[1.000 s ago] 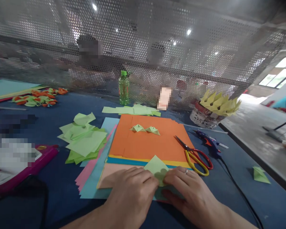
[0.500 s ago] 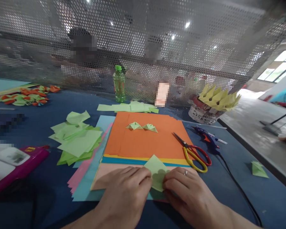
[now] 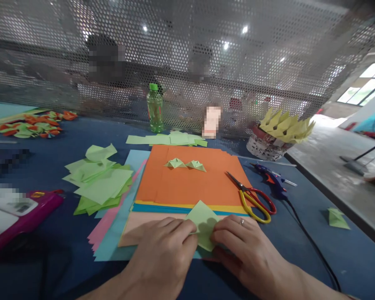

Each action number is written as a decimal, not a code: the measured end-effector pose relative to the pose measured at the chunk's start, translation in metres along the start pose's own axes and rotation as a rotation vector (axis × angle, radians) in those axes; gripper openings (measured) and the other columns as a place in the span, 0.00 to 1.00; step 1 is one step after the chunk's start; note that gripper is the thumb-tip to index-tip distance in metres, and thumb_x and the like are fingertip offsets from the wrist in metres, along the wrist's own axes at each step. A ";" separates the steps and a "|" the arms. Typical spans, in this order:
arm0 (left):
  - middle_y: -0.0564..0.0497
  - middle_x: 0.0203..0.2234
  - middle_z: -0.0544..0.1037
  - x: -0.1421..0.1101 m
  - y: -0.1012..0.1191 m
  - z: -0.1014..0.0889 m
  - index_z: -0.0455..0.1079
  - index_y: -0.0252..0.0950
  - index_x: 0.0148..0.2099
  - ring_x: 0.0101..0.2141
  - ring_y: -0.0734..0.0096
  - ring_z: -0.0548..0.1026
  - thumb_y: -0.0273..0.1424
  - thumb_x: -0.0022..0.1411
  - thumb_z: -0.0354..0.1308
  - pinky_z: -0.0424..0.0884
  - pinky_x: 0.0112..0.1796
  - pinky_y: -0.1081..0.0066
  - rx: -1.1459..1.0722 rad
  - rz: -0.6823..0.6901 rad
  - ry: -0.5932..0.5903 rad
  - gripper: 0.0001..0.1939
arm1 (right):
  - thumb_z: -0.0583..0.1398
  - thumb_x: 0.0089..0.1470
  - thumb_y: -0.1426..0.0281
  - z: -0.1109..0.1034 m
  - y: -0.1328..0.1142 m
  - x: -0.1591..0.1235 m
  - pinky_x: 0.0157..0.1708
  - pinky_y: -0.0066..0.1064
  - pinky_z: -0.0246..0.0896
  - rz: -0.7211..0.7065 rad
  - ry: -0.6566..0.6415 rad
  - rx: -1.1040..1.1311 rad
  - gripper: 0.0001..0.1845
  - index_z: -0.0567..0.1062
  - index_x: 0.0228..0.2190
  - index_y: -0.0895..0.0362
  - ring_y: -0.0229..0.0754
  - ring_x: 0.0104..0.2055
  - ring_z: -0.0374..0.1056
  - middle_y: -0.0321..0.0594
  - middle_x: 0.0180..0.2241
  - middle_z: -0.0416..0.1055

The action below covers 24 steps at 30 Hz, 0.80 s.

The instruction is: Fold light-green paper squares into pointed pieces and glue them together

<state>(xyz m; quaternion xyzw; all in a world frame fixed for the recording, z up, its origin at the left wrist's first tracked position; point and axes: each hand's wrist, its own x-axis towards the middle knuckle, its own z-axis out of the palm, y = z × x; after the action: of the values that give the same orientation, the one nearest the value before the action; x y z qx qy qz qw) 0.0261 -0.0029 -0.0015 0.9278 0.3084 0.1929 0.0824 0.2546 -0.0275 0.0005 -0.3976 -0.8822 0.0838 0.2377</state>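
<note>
Between my two hands is a light green square of paper (image 3: 203,225), turned so one corner points away from me. My left hand (image 3: 168,250) pinches its left corner, and my right hand (image 3: 243,246), with a ring on one finger, grips the right corner. Both thumbs are mostly hidden. Below the paper lies a stack of coloured sheets, the top one orange paper (image 3: 187,187). Two small folded green paper pieces (image 3: 175,163) rest on the orange sheet. Scissors (image 3: 250,196) with red and yellow handles lie at its right edge.
Loose green paper squares (image 3: 103,179) are piled at the left, beside a magenta-and-white device (image 3: 46,204). A glue gun (image 3: 273,181) with its cord lies right. A green bottle (image 3: 155,110), green strips (image 3: 168,139) and a yellow-topped paper basket (image 3: 265,143) stand near the perforated metal screen.
Both hands keep hold of the green square, which looks almost unmoved. The whole view has shifted very slightly.
</note>
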 end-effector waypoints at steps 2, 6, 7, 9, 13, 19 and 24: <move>0.47 0.32 0.75 0.001 0.003 0.001 0.71 0.35 0.37 0.34 0.60 0.74 0.21 0.66 0.45 0.70 0.36 0.59 -0.010 0.021 0.050 0.13 | 0.56 0.65 0.74 -0.001 0.001 0.000 0.41 0.35 0.60 -0.004 -0.002 0.012 0.05 0.73 0.38 0.55 0.43 0.39 0.69 0.39 0.38 0.75; 0.49 0.35 0.76 0.004 0.007 0.000 0.68 0.36 0.38 0.36 0.62 0.73 0.22 0.66 0.49 0.69 0.40 0.60 -0.069 0.024 0.119 0.08 | 0.53 0.66 0.75 -0.002 0.002 -0.002 0.42 0.35 0.61 -0.018 0.020 0.017 0.09 0.72 0.35 0.56 0.42 0.39 0.69 0.39 0.38 0.75; 0.48 0.38 0.76 0.005 0.007 -0.001 0.68 0.36 0.41 0.38 0.60 0.73 0.21 0.64 0.50 0.68 0.41 0.60 -0.073 0.009 0.103 0.08 | 0.52 0.66 0.77 -0.002 0.003 -0.003 0.42 0.34 0.62 -0.026 0.027 0.015 0.11 0.71 0.34 0.56 0.42 0.39 0.70 0.39 0.38 0.75; 0.47 0.43 0.75 0.006 0.006 -0.003 0.68 0.37 0.46 0.41 0.57 0.73 0.20 0.59 0.51 0.68 0.41 0.58 -0.048 -0.032 0.033 0.14 | 0.50 0.66 0.79 -0.003 0.006 -0.003 0.41 0.33 0.62 -0.042 0.035 0.016 0.13 0.71 0.33 0.56 0.41 0.39 0.70 0.39 0.39 0.76; 0.46 0.42 0.75 0.007 0.000 -0.007 0.69 0.37 0.43 0.41 0.55 0.72 0.18 0.56 0.49 0.67 0.41 0.56 0.009 -0.106 -0.089 0.15 | 0.50 0.63 0.82 -0.003 0.010 -0.004 0.42 0.33 0.64 -0.028 0.021 0.041 0.14 0.71 0.34 0.56 0.40 0.40 0.70 0.39 0.41 0.76; 0.50 0.35 0.75 0.006 -0.005 -0.007 0.66 0.37 0.35 0.36 0.60 0.71 0.20 0.65 0.47 0.63 0.38 0.60 -0.085 -0.104 -0.024 0.11 | 0.57 0.55 0.82 -0.008 0.006 -0.004 0.42 0.36 0.65 0.042 -0.014 0.079 0.10 0.71 0.36 0.56 0.44 0.42 0.70 0.40 0.42 0.76; 0.51 0.35 0.74 0.005 -0.006 -0.003 0.66 0.38 0.35 0.35 0.62 0.71 0.21 0.66 0.47 0.59 0.36 0.62 -0.106 -0.066 0.041 0.11 | 0.64 0.60 0.68 -0.011 0.003 -0.001 0.40 0.35 0.65 0.070 -0.026 0.066 0.05 0.72 0.37 0.55 0.45 0.39 0.71 0.40 0.38 0.76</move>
<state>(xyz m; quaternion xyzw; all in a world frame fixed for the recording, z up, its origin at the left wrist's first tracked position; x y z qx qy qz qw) 0.0249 0.0050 0.0013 0.9073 0.3298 0.2254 0.1315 0.2623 -0.0265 0.0083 -0.4190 -0.8675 0.1265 0.2363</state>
